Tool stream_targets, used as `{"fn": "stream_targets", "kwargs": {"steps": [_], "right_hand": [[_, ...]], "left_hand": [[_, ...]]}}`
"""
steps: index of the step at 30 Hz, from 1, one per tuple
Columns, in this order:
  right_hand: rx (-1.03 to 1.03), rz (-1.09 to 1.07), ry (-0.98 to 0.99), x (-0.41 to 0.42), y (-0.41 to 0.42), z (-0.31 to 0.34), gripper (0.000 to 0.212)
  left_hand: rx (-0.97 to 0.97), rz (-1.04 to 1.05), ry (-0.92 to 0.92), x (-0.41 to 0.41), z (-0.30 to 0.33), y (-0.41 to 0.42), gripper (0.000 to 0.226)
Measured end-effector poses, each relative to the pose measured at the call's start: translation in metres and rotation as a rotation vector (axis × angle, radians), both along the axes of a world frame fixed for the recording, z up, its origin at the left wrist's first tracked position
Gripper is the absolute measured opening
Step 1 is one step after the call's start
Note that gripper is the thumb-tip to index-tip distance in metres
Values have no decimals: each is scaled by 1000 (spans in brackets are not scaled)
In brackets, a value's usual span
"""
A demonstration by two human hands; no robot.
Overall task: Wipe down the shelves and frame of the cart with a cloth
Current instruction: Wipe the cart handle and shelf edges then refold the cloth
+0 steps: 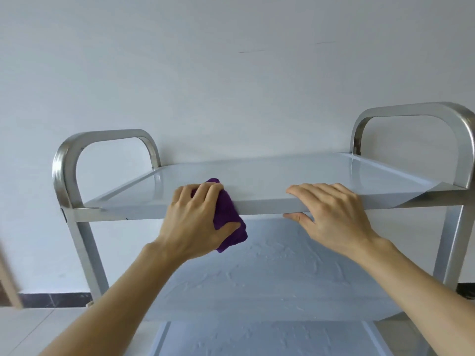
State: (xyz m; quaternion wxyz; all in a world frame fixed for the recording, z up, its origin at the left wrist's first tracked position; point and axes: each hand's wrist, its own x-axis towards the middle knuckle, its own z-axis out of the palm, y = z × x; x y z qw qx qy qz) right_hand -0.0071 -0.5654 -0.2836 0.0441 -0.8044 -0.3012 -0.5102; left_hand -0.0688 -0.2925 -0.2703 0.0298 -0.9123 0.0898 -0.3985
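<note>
The left hand grips a folded purple microfibre cloth against the front edge of the white top shelf of the steel-framed cart. The right hand clasps that same edge just beside it, fingers on top, thumb beneath. Lower shelves look smeared, though the view is blurry there.

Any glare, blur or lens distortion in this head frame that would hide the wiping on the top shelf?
Head view: soft even light, mild sheen on the top shelf but no blown glare. Wide-angle bowing curves the handles. A blurred object sits at the left edge. Left hand, purple cloth and right hand are sharp.
</note>
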Motion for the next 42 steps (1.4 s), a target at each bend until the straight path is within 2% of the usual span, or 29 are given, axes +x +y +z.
{"fn": "stream_targets", "kwargs": {"steps": [3,6,9,12,16,19,23,26,28,32,36,42], "right_hand": [[-1,-9,-11,-1,-7,-2,38],[6,6,-40,1,-17,-3,38],[13,20,-70,3,-24,-4,37],[11,38,-62,1,-26,-3,37],[22,-5,14,-8,-14,2,33],[-23,-32,61,-14,17,10,46],[-227,-77,219,-16,84,26,64],[-210,-89,347,-10,106,29,47],[-159,-90,340,-5,104,25,39],[-127,-85,281,1,103,18,44],[-110,-106,239,0,110,16,46],[-67,-88,220,-1,115,17,42]], "left_hand": [[39,-4,14,7,-1,-40,75],[49,-50,-14,7,0,-49,68],[44,-125,-69,-2,2,-24,60],[51,-50,-51,-12,3,17,65],[-72,6,38,-20,1,47,70],[-113,-8,46,-15,1,42,68],[-131,-6,62,-14,-1,44,70],[-66,-26,63,-14,1,51,70],[-17,-28,79,-16,3,65,71],[2,63,118,-27,8,121,77],[-63,156,131,-42,7,172,79],[-90,106,69,-30,3,154,80]]}}
